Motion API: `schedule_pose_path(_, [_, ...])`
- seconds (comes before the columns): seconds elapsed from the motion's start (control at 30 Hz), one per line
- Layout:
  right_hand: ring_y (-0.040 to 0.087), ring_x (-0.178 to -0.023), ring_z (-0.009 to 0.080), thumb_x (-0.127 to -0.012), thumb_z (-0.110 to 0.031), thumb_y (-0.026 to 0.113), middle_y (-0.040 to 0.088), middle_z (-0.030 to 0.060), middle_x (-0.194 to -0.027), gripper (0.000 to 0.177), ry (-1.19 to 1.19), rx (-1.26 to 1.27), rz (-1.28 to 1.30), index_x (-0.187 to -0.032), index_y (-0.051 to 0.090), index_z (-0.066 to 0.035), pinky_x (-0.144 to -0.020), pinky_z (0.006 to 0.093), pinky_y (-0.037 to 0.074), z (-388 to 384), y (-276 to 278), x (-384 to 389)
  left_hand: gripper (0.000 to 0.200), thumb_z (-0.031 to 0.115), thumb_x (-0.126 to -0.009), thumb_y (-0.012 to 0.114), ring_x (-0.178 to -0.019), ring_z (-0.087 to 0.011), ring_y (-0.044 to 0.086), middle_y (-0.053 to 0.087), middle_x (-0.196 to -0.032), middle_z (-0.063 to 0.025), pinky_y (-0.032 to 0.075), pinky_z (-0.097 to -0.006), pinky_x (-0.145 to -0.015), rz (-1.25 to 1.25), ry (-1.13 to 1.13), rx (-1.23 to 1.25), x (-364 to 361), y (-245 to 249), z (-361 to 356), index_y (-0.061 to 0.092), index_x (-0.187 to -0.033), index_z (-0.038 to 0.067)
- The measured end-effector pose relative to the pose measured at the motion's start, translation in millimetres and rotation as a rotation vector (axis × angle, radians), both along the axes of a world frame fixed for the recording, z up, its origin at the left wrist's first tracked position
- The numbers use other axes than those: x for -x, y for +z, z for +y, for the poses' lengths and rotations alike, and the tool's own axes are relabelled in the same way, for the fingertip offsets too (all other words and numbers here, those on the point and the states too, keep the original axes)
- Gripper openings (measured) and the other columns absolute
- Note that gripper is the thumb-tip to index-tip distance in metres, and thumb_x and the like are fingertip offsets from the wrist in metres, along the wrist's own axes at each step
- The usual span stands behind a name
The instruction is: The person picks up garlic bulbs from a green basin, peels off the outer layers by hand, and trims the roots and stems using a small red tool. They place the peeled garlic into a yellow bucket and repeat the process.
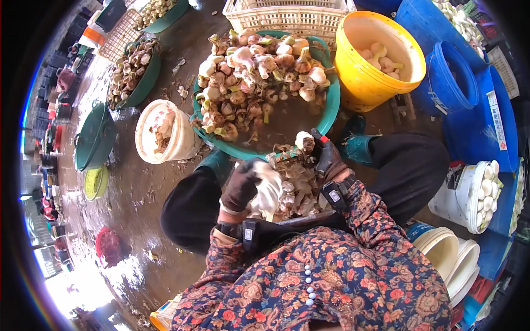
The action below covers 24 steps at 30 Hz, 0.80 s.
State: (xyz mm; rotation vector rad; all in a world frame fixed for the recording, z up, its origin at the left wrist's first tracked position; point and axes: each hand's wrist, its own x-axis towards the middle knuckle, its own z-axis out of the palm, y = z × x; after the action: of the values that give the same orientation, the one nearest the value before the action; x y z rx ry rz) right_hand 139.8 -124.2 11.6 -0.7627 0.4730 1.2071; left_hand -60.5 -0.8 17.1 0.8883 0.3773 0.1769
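Observation:
My left hand (241, 187), in a dark brown glove, is closed round a pale white garlic bulb (267, 186), which motion smears. My right hand (330, 159), gloved too, grips a small red-handled tool (323, 139); its working end cannot be made out. Right beside those fingers is another garlic bulb (304, 142), at the near rim of a green tub (333, 105). Unpeeled, muddy garlic bulbs (243, 60) are heaped in that tub around brown water. Between my knees, under both hands, lies a pile of dry garlic skins (301, 185).
A yellow bucket (353, 83) holds cleaned bulbs at the upper right. Left of the tub stands a white bucket (144, 132) with skins. White bulbs fill a white bucket (450, 193) on the right, near blue bins (475, 132). A cream crate (276, 19) stands behind the tub.

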Motion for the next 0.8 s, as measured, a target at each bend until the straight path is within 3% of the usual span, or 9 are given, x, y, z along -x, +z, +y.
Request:
schedule_pose_path(0.07, [0.056, -0.062, 0.0103, -0.085, -0.038, 0.060, 0.063, -0.0004, -0.075, 0.030, 0.089, -0.037, -0.048, -0.092, 0.064, -0.009, -0.049, 0.0216, 0.041, -3.4, -6.5, -0.2, 0.045, 0.026, -0.085, 0.061, -0.093, -0.0170, 0.058, 0.060, -0.106, -0.0098, 0.049, -0.0300, -0.075, 0.385, -0.382, -0.476, -12.8, 26.8, -5.3, 0.050, -0.122, 0.002])
schedule_pose_path(0.17, [0.052, -0.060, 0.0079, -0.084, -0.035, 0.062, 0.060, -0.0026, -0.073, 0.025, 0.138, -0.062, -0.114, -0.089, 0.064, -0.011, -0.049, 0.0211, 0.038, 4.6, -66.7, -2.1, 0.032, 0.035, -0.081, 0.061, -0.073, -0.0296, 0.063, 0.065, -0.079, -0.0159, 0.048, -0.0403, -0.067, 0.791, -0.507, -1.336, -26.0, 17.1, -12.5, 0.066, -0.091, 0.004])
schedule_pose_path(0.2, [0.050, -0.059, 0.0079, -0.085, -0.034, 0.061, 0.058, -0.0032, -0.071, 0.024, 0.080, -0.049, -0.130, -0.087, 0.064, -0.010, -0.048, 0.0213, 0.037, 7.8, -58.8, 4.0, 0.034, 0.036, -0.080, 0.058, -0.069, -0.0359, 0.060, 0.062, -0.070, -0.0182, 0.046, -0.0444, -0.065, 0.803, -0.302, -1.381, -24.7, 7.4, -11.7, 0.067, -0.073, 0.004])
schedule_pose_path(0.43, [0.054, -0.060, 0.0079, -0.087, -0.027, 0.058, 0.061, -0.0016, -0.072, 0.020, 0.213, 0.057, -0.227, -0.083, 0.065, -0.008, -0.052, 0.0212, 0.043, 6.7, -73.8, 14.8, 0.057, 0.038, -0.075, 0.066, -0.101, -0.0373, 0.054, 0.052, -0.113, -0.0230, 0.045, -0.0419, -0.084, 1.216, 0.505, -1.325, -22.5, -13.6, 93.7, 0.047, -0.118, 0.006])
schedule_pose_path(0.5, [0.059, -0.065, 0.0115, -0.087, -0.024, 0.058, 0.064, 0.0024, -0.077, 0.021, -0.036, 0.026, -0.119, -0.088, 0.065, -0.004, -0.056, 0.0236, 0.047, 27.8, -62.9, 20.8, 0.065, 0.042, -0.073, 0.067, -0.103, -0.0389, 0.052, 0.050, -0.114, -0.0235, 0.044, -0.0417, -0.087, 1.243, 0.488, -1.408, -22.2, -29.7, 125.8, 0.043, -0.123, 0.008])
schedule_pose_path(0.53, [0.063, -0.070, 0.0176, -0.088, -0.020, 0.056, 0.065, 0.0064, -0.081, 0.023, 0.107, -0.118, -0.517, -0.093, 0.064, 0.002, -0.062, 0.0272, 0.052, 36.6, -104.7, 10.2, 0.068, 0.043, -0.072, 0.068, -0.105, -0.0386, 0.051, 0.049, -0.117, -0.0234, 0.043, -0.0424, -0.088, 1.242, 0.399, -1.424, -24.9, -32.4, 134.9, 0.042, -0.124, 0.008])
schedule_pose_path(0.57, [0.063, -0.072, 0.0181, -0.089, -0.022, 0.054, 0.065, 0.0084, -0.084, 0.028, -0.033, -0.062, -0.140, -0.098, 0.062, 0.004, -0.064, 0.0281, 0.052, 73.8, -76.3, 14.5, 0.071, 0.043, -0.071, 0.068, -0.107, -0.0383, 0.050, 0.048, -0.119, -0.0233, 0.042, -0.0430, -0.089, 1.238, 0.307, -1.441, -28.3, -34.7, 141.9, 0.042, -0.126, 0.008])
schedule_pose_path(0.63, [0.060, -0.072, 0.0146, -0.089, -0.032, 0.056, 0.064, 0.0077, -0.089, 0.037, 0.232, -0.154, -0.658, -0.104, 0.060, 0.001, -0.063, 0.0261, 0.049, 108.3, -17.9, 16.0, 0.064, 0.042, -0.070, 0.068, -0.104, -0.0362, 0.054, 0.054, -0.116, -0.0222, 0.044, -0.0417, -0.086, 1.272, 0.313, -1.463, -37.1, -45.2, 155.5, 0.050, -0.120, 0.007])
schedule_pose_path(0.8, [0.049, -0.064, 0.0064, -0.086, -0.041, 0.059, 0.053, -0.0028, -0.073, 0.038, 0.326, -0.296, -0.767, -0.099, 0.059, -0.006, -0.054, 0.0230, 0.044, 139.2, 78.4, 16.5, 0.041, 0.032, -0.066, 0.064, -0.087, -0.0326, 0.062, 0.065, -0.090, -0.0186, 0.048, -0.0378, -0.080, 1.058, 0.667, -1.149, -21.8, -77.8, 170.9, 0.063, -0.096, 0.003])
